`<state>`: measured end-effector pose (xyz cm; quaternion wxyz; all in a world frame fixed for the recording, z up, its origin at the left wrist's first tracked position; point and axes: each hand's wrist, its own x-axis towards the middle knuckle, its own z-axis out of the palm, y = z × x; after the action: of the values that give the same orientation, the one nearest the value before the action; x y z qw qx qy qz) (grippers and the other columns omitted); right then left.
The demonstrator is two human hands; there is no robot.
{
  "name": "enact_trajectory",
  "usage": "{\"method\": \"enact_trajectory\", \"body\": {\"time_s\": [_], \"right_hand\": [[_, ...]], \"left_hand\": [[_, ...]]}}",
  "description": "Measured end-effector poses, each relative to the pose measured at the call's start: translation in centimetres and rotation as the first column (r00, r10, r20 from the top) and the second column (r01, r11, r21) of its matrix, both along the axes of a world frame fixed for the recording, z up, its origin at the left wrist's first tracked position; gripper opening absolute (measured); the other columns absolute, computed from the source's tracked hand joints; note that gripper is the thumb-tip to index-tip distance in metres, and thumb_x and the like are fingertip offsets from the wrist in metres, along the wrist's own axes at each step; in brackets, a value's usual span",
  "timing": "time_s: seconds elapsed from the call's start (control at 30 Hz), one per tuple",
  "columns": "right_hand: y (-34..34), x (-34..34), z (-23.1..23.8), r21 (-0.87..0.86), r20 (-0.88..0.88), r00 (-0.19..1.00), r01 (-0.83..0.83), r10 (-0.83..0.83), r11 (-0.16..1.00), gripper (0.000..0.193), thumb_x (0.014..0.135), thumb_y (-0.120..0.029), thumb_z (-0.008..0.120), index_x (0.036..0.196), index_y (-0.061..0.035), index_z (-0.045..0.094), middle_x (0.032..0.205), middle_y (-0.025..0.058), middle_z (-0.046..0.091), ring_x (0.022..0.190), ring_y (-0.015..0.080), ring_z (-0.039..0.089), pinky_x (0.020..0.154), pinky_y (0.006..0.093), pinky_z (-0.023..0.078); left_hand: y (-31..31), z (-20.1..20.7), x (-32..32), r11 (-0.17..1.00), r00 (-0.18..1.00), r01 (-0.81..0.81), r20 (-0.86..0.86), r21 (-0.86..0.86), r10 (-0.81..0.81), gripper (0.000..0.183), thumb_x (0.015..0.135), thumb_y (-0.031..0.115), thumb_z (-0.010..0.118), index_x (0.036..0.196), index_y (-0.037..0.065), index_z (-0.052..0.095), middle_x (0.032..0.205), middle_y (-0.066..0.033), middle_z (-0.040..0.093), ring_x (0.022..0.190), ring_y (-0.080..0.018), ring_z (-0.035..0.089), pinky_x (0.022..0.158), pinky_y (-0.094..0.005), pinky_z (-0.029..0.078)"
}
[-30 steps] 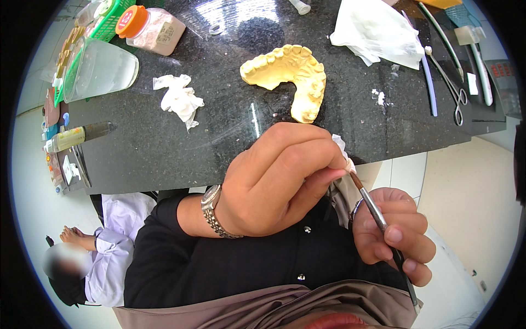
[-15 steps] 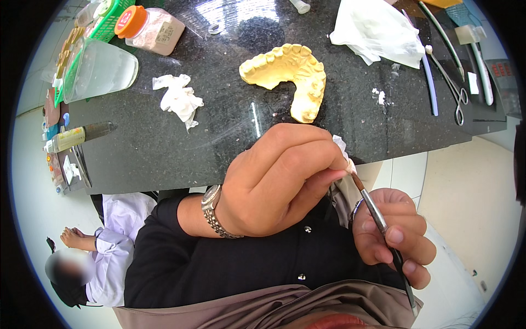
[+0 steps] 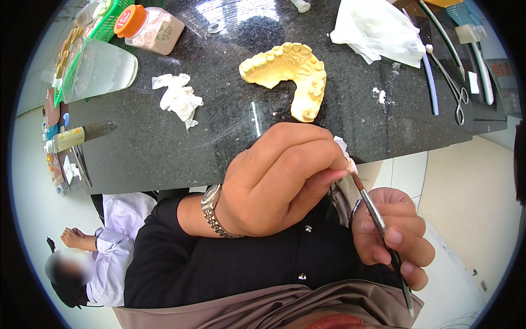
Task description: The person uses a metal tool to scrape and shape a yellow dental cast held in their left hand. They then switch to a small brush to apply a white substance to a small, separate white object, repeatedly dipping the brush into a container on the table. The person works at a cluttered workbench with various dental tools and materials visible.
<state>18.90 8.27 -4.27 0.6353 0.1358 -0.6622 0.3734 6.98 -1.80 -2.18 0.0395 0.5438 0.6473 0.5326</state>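
My left hand (image 3: 282, 178), with a metal watch on its wrist, is closed in a pinch on a small piece of white tissue (image 3: 341, 145). The tissue meets the bristle end of a thin brush (image 3: 373, 210), whose very tip is hidden at my fingertips. Held by my closed right hand (image 3: 408, 236), the brush slants down to the right, its dark handle passing between the fingers. Just beyond my left hand, a yellow dental cast (image 3: 310, 82) of an arch of teeth lies on the dark table; neither hand touches it.
On the speckled black table (image 3: 219, 148) lie crumpled tissue (image 3: 179, 100), a larger white sheet (image 3: 378, 33), scissor-handled forceps (image 3: 452, 85) and white crumbs. An orange-lidded powder jar (image 3: 156, 33) and a clear cup (image 3: 104, 71) stand left. A person (image 3: 118, 263) sits at lower left.
Hardly anything differs. The brush and the fingers of my right hand have shifted very slightly; my left hand keeps its pinch on the tissue.
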Motion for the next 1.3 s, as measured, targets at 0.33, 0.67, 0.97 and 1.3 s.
{"method": "enact_trajectory", "body": {"time_s": [0.33, 0.67, 0.97, 1.3], "right_hand": [[1.1, 1.6, -0.1, -0.003, -0.010, 1.000, 0.003, -0.003, 1.000, 0.031, 0.076, 0.003, 0.055, 0.088, -0.0055, 0.028, 0.080, 0.0119, 0.048, 0.054, 0.0199, 0.053, 0.050, 0.0273, 0.052], [1.0, 2.0, 0.0, -0.019, -0.031, 0.999, 0.027, -0.028, 0.999, 0.030, 0.076, 0.003, 0.054, 0.088, -0.0054, 0.028, 0.080, 0.0111, 0.047, 0.054, 0.0195, 0.053, 0.048, 0.0264, 0.051], [0.4, 1.0, 0.1, -0.012, -0.021, 1.000, 0.013, -0.013, 1.000, 0.031, 0.075, 0.003, 0.055, 0.088, -0.0053, 0.028, 0.080, 0.0115, 0.047, 0.054, 0.0194, 0.053, 0.049, 0.0268, 0.052], [0.0, 0.4, 0.0, -0.011, -0.006, 1.000, 0.006, -0.007, 1.000, 0.031, 0.076, 0.003, 0.055, 0.088, -0.0053, 0.028, 0.080, 0.0117, 0.048, 0.054, 0.0193, 0.054, 0.049, 0.0270, 0.052]], "left_hand": [[1.2, 0.1, 1.7, 1.000, 1.000, 0.007, -0.024, -0.009, -0.007, 0.016, 0.074, 0.003, 0.062, 0.085, 0.000, 0.051, 0.080, -0.0118, 0.054, 0.066, -0.0140, 0.051, 0.052, -0.0195, 0.041], [1.1, 0.0, 1.8, 1.000, 1.000, 0.000, -0.020, -0.007, 0.000, 0.016, 0.074, 0.002, 0.062, 0.085, -0.001, 0.051, 0.080, -0.0117, 0.054, 0.067, -0.0147, 0.051, 0.052, -0.0203, 0.041], [0.5, 0.1, 1.1, 1.000, 1.000, -0.012, -0.024, -0.001, 0.012, 0.016, 0.073, 0.003, 0.063, 0.084, 0.000, 0.052, 0.079, -0.0112, 0.054, 0.067, -0.0158, 0.052, 0.054, -0.0213, 0.041], [0.1, 0.1, 0.6, 1.000, 0.999, -0.028, -0.032, 0.002, 0.028, 0.016, 0.073, 0.003, 0.063, 0.084, 0.000, 0.052, 0.078, -0.0111, 0.054, 0.067, -0.0160, 0.052, 0.055, -0.0217, 0.041]]}}
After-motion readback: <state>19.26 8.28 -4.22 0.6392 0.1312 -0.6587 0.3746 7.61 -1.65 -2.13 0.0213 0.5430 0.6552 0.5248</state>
